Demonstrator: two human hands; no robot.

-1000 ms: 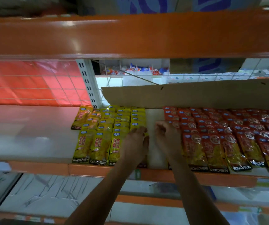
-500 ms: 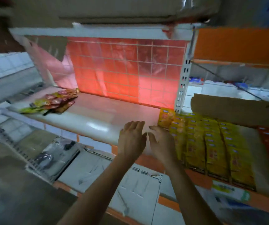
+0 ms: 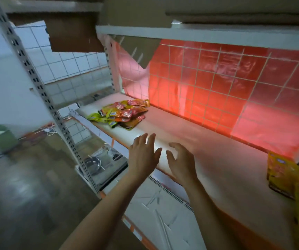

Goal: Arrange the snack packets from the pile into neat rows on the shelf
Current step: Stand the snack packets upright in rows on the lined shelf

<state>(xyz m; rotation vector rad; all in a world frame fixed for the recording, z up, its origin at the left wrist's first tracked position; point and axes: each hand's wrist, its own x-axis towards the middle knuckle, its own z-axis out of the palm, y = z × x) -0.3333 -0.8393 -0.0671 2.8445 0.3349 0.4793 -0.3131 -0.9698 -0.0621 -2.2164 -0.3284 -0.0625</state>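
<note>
The loose pile of shiny snack packets [image 3: 121, 114] is red, orange and yellow-green. The flat yellow snack packets in rows [image 3: 287, 179] have small pale blue marks. The long white shelf [image 3: 208, 159] looks pink in the light, and its front edge is orange. The red plastic back sheet [image 3: 235, 83] has a grid of pale wire squares. The pale grey metal post [image 3: 37, 83] has rows of dark holes. The small plastic box [image 3: 1, 139] is green. The shiny floor [image 3: 19, 195] is grey-brown.

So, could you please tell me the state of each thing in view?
pile: loose and jumbled, at the left end of the shelf.
yellow rows: laid flat and neat, at the right edge.
left hand: open, holds nothing.
right hand: open, holds nothing.
</note>
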